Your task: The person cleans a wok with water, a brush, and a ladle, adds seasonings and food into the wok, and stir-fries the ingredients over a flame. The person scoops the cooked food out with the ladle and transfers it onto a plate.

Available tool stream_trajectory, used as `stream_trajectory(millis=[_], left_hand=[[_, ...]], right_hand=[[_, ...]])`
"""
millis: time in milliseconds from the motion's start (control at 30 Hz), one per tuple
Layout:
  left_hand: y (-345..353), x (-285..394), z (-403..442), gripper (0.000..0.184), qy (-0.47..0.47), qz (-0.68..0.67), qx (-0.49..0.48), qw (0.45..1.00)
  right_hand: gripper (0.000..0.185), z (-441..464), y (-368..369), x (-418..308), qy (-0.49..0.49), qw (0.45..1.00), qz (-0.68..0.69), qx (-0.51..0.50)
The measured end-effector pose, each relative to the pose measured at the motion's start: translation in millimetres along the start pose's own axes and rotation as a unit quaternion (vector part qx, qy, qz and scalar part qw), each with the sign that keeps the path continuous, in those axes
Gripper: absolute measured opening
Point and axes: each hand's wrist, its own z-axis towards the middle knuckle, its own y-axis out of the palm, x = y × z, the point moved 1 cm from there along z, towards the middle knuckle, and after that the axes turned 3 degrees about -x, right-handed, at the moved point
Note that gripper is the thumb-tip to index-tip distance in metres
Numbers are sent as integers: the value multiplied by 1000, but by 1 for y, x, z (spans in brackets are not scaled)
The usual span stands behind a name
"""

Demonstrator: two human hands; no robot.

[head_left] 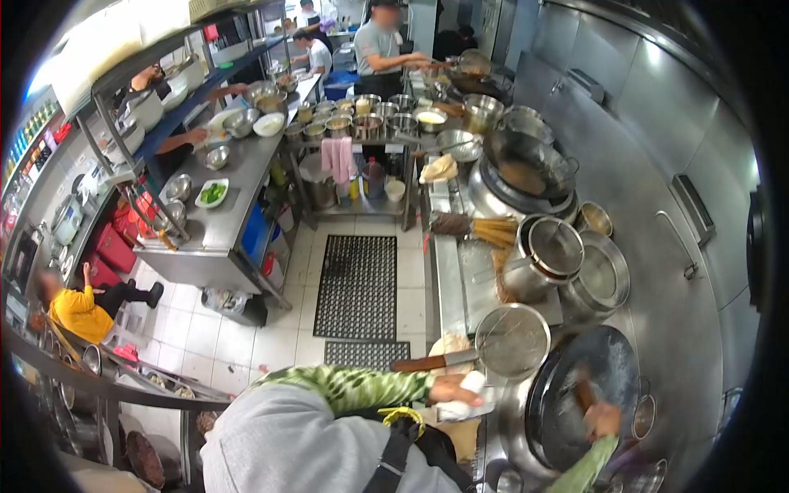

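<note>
My left hand (457,391) is closed around a folded white cloth (477,404) at the front edge of the range, beside the wok. Just beyond it lies a round mesh strainer (513,341) with a wooden handle (427,362). My right hand (605,419) reaches over the near wok (612,370), fingers wrapped round a brown wooden-looking tool (584,393). The tool's far end is inside the wok and blurred, so its kind is unclear. The wok's dark surface looks wet, with pale streaks.
A pot (526,275) topped by a strainer stands beyond, next to a wide metal bowl (604,271). Farther along sits another wok (526,168). A rubber mat (357,287) covers the floor at left. Co-workers stand at the back; a person in yellow (78,312) sits at left.
</note>
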Motion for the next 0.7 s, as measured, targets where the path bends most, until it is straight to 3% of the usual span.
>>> stream_trajectory(millis=[33,67,100,167,200,233,267,300,333,367,433,500,567,633,667,700], left_hand=[[3,-12,10,40,-41,17,-20,999],[27,18,3,49,-9,-21,-10,1000],[24,11,2,51,-19,26,9,999],[7,-4,1,57,-35,116,58,991],[6,8,-18,41,-12,139,95,986],[-2,2,-28,40,24,97,109,989],[-10,-5,-38,44,61,57,120,989],[-17,-5,-44,53,94,38,129,986],[-14,-10,-55,66,115,11,131,985],[-3,1,-57,41,99,15,179,979],[2,9,-36,45,40,40,95,994],[16,13,-11,42,51,17,51,997],[18,-4,10,39,39,-15,74,996],[11,-6,6,39,90,-5,115,989],[0,6,-8,42,9,44,102,994],[6,15,-15,43,137,-26,137,981]], right_hand=[[41,33,6,1,66,994,47,76],[35,32,23,-10,35,991,32,127],[32,23,42,-31,6,984,13,177],[34,6,69,-40,-131,975,-49,174],[33,-26,79,-36,-216,964,-80,135],[32,-58,88,-32,-300,944,-102,93],[29,-107,76,-55,-278,955,-100,11],[17,-73,56,34,-284,955,-79,2],[16,-71,24,37,-243,960,-130,-59],[15,-48,0,31,-152,978,-113,-94],[16,52,-20,67,16,982,169,-87],[15,13,26,-37,-16,992,48,117],[24,4,60,-45,-84,986,-45,138],[41,-45,84,-45,-240,953,-165,90],[40,-80,80,-51,-325,919,-202,89],[40,-115,76,-57,-408,877,-238,93]])
